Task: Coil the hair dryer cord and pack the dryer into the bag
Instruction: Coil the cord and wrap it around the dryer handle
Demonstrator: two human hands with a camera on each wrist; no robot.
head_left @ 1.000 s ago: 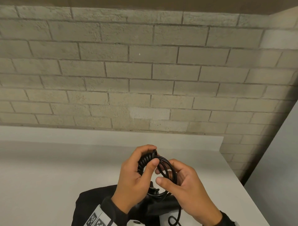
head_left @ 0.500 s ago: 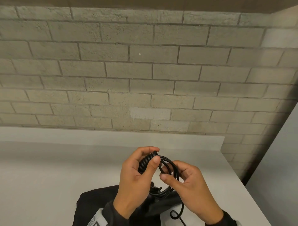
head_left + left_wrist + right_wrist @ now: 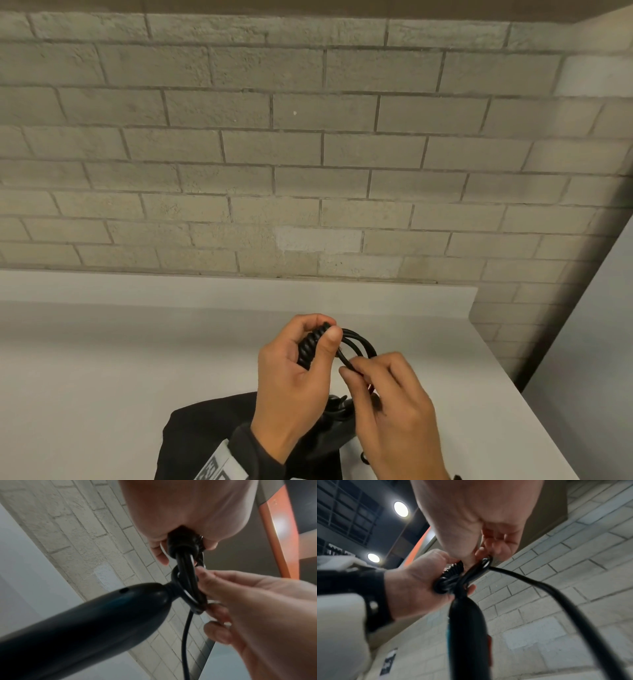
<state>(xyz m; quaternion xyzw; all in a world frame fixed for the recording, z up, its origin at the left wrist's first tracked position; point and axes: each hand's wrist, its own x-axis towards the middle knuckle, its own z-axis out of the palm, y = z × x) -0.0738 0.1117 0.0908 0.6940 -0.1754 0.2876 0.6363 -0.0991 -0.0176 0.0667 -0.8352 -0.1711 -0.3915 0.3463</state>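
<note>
The left hand [image 3: 291,373] grips the coiled cord [image 3: 356,342]. The right hand [image 3: 394,404] pinches a loop. The dryer [image 3: 82,622] hangs handle-up, pointing toward six o'clock over the bag [image 3: 202,442].

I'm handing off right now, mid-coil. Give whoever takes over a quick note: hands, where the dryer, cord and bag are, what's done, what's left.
Left hand: grips the bundled cord loops above the table.
Right hand: pinches a cord strand by the loops with its fingers.
Hair dryer: hangs below the hands by its cord, not in the bag.
Bag: black, lies on the table under the hands.
Done: several loops gathered.
Left: a loose tail of cord to wind in, then pack the dryer into the bag.
</note>
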